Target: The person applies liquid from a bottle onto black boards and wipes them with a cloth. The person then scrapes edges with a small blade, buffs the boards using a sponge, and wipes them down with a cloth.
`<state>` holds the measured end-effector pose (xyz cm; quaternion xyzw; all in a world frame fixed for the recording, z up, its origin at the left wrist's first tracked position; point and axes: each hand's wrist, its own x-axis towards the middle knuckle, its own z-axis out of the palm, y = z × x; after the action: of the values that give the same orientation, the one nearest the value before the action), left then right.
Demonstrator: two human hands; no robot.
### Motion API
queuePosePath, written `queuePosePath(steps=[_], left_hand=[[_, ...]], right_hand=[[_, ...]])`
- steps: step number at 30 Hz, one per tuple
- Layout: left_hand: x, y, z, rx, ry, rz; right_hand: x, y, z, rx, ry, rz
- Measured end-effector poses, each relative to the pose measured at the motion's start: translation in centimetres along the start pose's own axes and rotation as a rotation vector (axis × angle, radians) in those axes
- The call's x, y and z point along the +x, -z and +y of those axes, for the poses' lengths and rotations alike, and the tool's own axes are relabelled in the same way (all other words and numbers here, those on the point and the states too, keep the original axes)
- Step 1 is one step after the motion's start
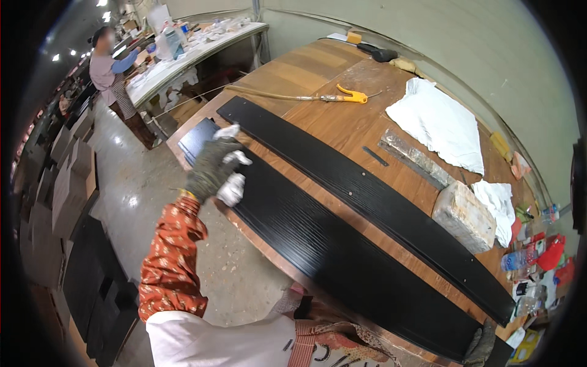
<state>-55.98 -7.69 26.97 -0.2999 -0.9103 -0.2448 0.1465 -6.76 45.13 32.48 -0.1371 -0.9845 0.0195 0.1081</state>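
— Left hand first: what is it doing?

— Gloved, fingers curled round a white cloth and pressing it onto the near board, close to that board's far-left end.

— And the right hand?

— Only a dark glove shows at the lower right, at the other end of the same board. I cannot tell whether it is gripping or lying flat.

— How does the board lie?

— Flat on the wooden table, along its near edge. Its long axis runs from upper left to lower right, one end by the left hand, the other by the right. It is black with a fine grain.

— Anything beside it?

— A second, narrower black board lies parallel, just behind it, nearly touching along the length.

— Any containers?

— Some plastic bottles lie among coloured clutter at the table's right end; I cannot make out their contents. Bottles also stand on the far white bench, too small to read.

— What else is on the table?

— A stone-like block just past the narrow board, white sheets behind it, a metal strip, and a yellow-handled tool toward the far side.

— Other people?

— One person stands at the white bench, well apart.
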Motion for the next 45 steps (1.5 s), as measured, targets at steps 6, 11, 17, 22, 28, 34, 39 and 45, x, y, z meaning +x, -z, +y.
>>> queuePosePath(steps=[6,11,17,22,28,34,39,45], left_hand=[[-0.3,3.3,-14.1,0.094,0.721,0.259],[-2.4,6.4,-12.9,0.084,0.578,0.719],[1.3,1.8,10.8,-0.376,-0.504,0.236],[-0.1,-4.3,21.5,-0.116,-0.623,-0.296],[1.8,-8.8,13.2,-0.781,-0.069,0.670],[5.0,0.4,-8.8,0.227,0.043,0.190],[-1.9,6.0,-22.1,0.082,0.601,0.116],[-13.0,0.6,-16.6,0.264,0.773,0.226]], right_hand=[[0.1,-1.4,0.5,-0.065,-0.069,-0.031],[6.5,-2.2,-8.3,0.155,0.130,-0.120],[12.4,-5.8,-15.5,0.085,0.411,-0.299],[12.4,-6.4,-16.4,0.119,0.441,-0.227],[12.3,-5.9,-16.8,0.086,0.394,-0.227],[13.4,-5.8,-16.3,0.214,0.379,-0.151],[13.9,-5.3,-16.1,0.243,0.404,-0.195],[14.8,-2.9,-17.9,0.328,0.398,-0.037]])
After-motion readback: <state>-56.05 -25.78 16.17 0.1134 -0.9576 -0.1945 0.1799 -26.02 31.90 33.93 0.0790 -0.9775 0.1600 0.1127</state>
